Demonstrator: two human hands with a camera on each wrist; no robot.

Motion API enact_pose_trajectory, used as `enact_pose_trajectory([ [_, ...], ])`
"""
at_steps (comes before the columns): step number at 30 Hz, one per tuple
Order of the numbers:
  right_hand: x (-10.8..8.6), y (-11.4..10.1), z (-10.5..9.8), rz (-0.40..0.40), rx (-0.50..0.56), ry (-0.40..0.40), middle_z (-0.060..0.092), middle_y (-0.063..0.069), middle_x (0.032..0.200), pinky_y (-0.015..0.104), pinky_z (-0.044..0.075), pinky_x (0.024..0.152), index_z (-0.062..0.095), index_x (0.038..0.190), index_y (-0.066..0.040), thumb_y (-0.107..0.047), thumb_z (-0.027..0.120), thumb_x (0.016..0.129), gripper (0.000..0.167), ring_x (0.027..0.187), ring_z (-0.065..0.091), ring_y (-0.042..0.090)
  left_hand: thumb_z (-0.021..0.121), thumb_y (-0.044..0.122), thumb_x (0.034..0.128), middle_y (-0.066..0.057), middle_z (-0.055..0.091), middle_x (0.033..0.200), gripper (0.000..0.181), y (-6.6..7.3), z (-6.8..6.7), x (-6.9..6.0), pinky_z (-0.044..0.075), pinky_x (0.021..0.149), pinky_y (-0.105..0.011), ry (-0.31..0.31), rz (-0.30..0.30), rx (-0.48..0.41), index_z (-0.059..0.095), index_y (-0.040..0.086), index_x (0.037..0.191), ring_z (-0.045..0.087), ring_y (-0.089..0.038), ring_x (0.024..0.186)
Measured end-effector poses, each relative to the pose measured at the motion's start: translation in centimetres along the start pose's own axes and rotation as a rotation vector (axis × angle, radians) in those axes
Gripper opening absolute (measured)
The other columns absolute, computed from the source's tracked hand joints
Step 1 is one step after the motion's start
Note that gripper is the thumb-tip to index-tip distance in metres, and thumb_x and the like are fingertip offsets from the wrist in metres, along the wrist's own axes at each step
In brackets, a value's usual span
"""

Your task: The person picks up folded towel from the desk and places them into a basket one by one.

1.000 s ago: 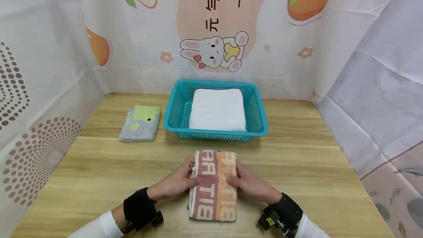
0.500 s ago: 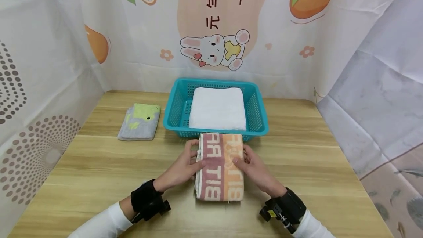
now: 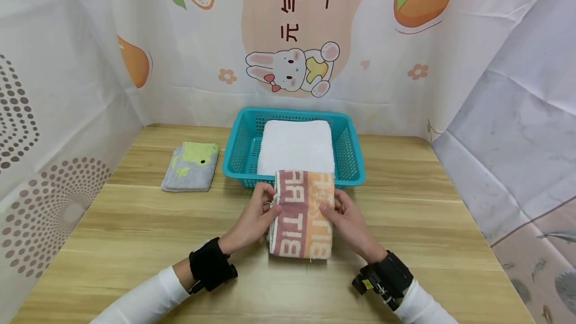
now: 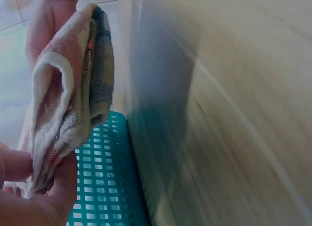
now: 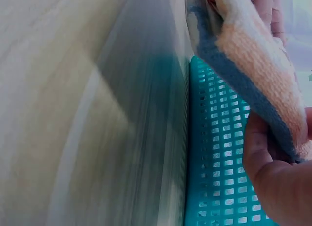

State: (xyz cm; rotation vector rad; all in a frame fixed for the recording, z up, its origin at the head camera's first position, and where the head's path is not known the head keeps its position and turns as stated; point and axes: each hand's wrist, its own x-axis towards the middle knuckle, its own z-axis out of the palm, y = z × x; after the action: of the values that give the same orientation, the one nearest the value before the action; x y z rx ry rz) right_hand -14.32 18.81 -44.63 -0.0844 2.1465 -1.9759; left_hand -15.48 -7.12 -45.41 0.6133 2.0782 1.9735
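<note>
Both hands hold a folded towel [image 3: 299, 219] with mauve and orange panels and pale letters. My left hand [image 3: 252, 221] pinches its left edge, thumb on top and fingers beneath. The right hand [image 3: 353, 224] grips the opposite edge in the same way. In the left wrist view the folded layers of the towel [image 4: 63, 94] show side-on, raised off the table. The right wrist view shows a blue-grey underside on the towel [image 5: 258, 84]. Its far end overlaps the front rim of a teal basket [image 3: 234, 174], where a folded white towel [image 3: 297, 146] lies.
A folded grey towel with a green animal design [image 3: 191, 166] lies on the wooden table [image 3: 135, 234], left of the basket. Printed curtains [image 3: 382, 89] hang behind the table and at both sides.
Both hands have lifted the folded towel and carried it forward and slightly right, from the front of the table to the basket's front rim.
</note>
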Motion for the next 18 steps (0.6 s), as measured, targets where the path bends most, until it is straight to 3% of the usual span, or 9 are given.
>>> enact_pose_trajectory([
  [4, 0.3, -0.3, 0.0, -0.023, -0.026, 0.018, 0.064, 0.022, 0.121, 0.032, 0.057, 0.079, 0.040, 0.142, -0.004, -0.014, 0.058, 0.101, 0.046, 0.094, 0.069, 0.018, 0.047, 0.001, 0.1033, -0.017, 0.053, 0.102, 0.021, 0.0, 0.0, 0.2, 0.047, 0.072, -0.022, 0.013, 0.084, 0.088, 0.030, 0.001, 0.116, 0.057, -0.017, 0.079],
  [7, 0.5, -0.7, -0.2, -0.038, -0.047, 0.019, 0.065, 0.022, 0.120, 0.033, 0.058, 0.078, 0.041, 0.142, -0.004, -0.016, 0.058, 0.102, 0.046, 0.093, 0.069, 0.019, 0.048, 0.002, 0.1031, -0.007, 0.043, 0.086, 0.020, 0.1, 0.1, 0.5, 0.039, 0.067, -0.020, 0.039, 0.125, 0.138, 0.030, 0.002, 0.112, 0.046, -0.013, 0.070],
  [11, 0.6, -1.1, -0.3, -0.046, -0.040, 0.010, 0.064, 0.023, 0.120, 0.034, 0.058, 0.077, 0.040, 0.143, -0.004, -0.018, 0.059, 0.101, 0.048, 0.094, 0.069, 0.021, 0.050, 0.004, 0.1031, -0.003, 0.031, 0.080, 0.019, 0.4, 0.1, 0.5, 0.030, 0.065, -0.022, 0.079, 0.165, 0.216, 0.032, 0.003, 0.107, 0.037, -0.011, 0.068],
  [18, 0.2, -1.8, -0.5, -0.084, -0.026, -0.016, 0.060, 0.025, 0.126, 0.033, 0.058, 0.079, 0.037, 0.145, 0.000, -0.013, 0.060, 0.100, 0.052, 0.097, 0.068, 0.016, 0.049, 0.004, 0.1035, -0.007, 0.050, 0.092, 0.007, 1.0, -0.1, 0.3, 0.035, 0.067, -0.023, 0.036, 0.205, 0.311, 0.046, 0.007, 0.109, 0.043, -0.013, 0.075],
])
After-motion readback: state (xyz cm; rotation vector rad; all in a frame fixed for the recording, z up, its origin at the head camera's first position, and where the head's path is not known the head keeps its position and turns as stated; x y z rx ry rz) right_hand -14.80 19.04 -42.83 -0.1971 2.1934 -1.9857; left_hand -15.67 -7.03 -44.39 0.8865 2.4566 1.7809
